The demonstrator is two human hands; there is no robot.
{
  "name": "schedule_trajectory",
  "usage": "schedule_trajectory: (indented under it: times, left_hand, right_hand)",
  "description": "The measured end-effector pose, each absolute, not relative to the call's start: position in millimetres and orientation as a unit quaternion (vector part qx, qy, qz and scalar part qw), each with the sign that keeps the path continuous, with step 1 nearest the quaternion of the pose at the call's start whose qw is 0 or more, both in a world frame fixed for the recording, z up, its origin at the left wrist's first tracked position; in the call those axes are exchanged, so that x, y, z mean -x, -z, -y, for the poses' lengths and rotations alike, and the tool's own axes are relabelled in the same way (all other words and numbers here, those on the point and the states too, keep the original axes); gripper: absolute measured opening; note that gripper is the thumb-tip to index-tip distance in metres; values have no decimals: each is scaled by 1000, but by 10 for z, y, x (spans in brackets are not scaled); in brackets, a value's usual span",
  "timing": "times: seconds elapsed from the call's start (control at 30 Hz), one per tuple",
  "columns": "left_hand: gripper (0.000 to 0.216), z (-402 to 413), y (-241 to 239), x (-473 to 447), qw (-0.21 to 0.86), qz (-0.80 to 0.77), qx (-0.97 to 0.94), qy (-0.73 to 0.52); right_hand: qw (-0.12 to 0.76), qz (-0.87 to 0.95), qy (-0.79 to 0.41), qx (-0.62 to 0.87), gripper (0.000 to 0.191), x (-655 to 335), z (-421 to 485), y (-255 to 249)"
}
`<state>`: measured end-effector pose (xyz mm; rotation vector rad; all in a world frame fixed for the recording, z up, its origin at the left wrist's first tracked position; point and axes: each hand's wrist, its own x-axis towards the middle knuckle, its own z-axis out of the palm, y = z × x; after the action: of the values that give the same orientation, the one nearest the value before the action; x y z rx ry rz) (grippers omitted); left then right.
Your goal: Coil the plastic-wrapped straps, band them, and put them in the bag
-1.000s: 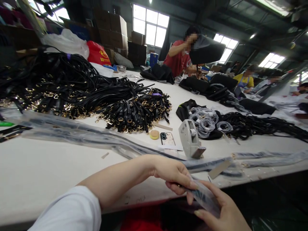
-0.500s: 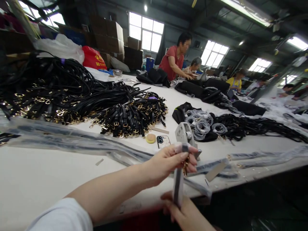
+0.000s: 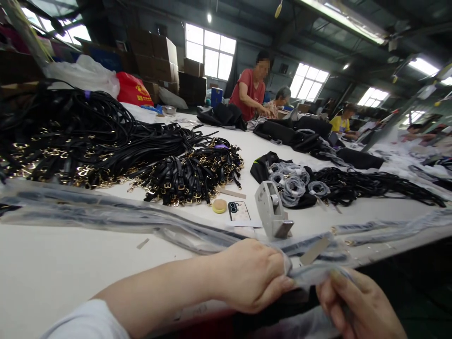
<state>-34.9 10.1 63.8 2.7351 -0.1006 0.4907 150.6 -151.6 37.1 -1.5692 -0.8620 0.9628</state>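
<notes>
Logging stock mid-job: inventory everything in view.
Wrapped strip: one, greyish, front right
Wrapped straps: several, translucent over black, across white table
Buckled straps: many, black with gold, table left
Tape dispenser: one, grey, table centre
Phone: one, pale, left of dispenser
Round pad: one, yellow, left of phone
Wrapped coils: several, grey, right of dispenser
Bundles: several, black, far table
Bag: one, red, back left
Boxes: several, brown, back left
Co-workers: several, red, yellow tops, far side
Left hand: one, bare, gripping strip
Right hand: one, bare, gripping strip
</notes>
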Motion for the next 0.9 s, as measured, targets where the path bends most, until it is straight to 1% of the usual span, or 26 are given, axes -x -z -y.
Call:
schedule_trajectory:
  times: [0.03, 0.1, 0.13, 0.2, 0.23, 0.27, 0.33, 0.4, 0.47, 0.53, 0.6, 0.67, 0.73, 0.77, 0.8, 0.87, 0.9]
  left_hand:
    - [33, -92, -650, 342, 197, 18, -968, -157]
    - [38, -85, -655, 338, 275, -25, -952, -134]
    - [41, -86, -649, 338, 338, -47, -932, -123]
    - [49, -92, -624, 336, 501, -85, -856, -100]
    - [53, -96, -608, 331, 586, -93, -801, -82]
    - [56, -101, -589, 322, 665, -93, -738, -68]
    - [55, -109, -554, 295, 794, -76, -600, -61]
    - [49, -116, -532, 266, 868, -67, -485, -81]
    - [43, -117, -537, 247, 899, -79, -417, -111]
    - [39, -111, -566, 239, 906, -91, -391, -133]
    - [37, -100, -606, 235, 903, -100, -389, -154]
    - [36, -97, -626, 232, 888, -116, -407, -181]
    - [38, -117, -596, 231, 840, -143, -461, -248]
    - [38, -139, -556, 235, 791, -161, -508, -301]
    - [39, -168, -500, 242, 718, -174, -566, -367]
    - [40, -242, -359, 269, 518, -157, -686, -485]
    - [42, -278, -287, 287, 416, -129, -740, -512]
  right_hand:
    - [538, 343, -377, 671, 51, -1552, 1411, -349]
    - [522, 373, -330, 692, 49, -1629, 1200, -292]
    - [505, 405, -296, 702, 44, -1652, 1118, -262]
    - [482, 464, -210, 713, 33, -1638, 1039, -208]
    - [477, 489, -187, 706, 32, -1594, 1043, -185]
    - [473, 511, -193, 691, 35, -1526, 1069, -164]
    - [458, 545, -271, 647, 38, -1342, 1143, -129]
    - [450, 553, -350, 608, 35, -1156, 1173, -98]
    - [463, 531, -359, 612, 26, -1042, 1120, -69]
    - [477, 508, -330, 637, 18, -1020, 1019, -38]
    - [466, 510, -306, 655, 28, -1043, 937, -12]
    - [431, 533, -329, 650, 34, -1036, 916, 4]
    - [389, 568, -387, 614, 28, -957, 955, 0]
    - [376, 582, -423, 584, 23, -896, 994, -12]
    - [370, 591, -457, 553, 20, -832, 1046, -33]
    - [375, 585, -508, 509, 18, -734, 1182, -111]
    - [385, 573, -522, 501, 21, -718, 1261, -167]
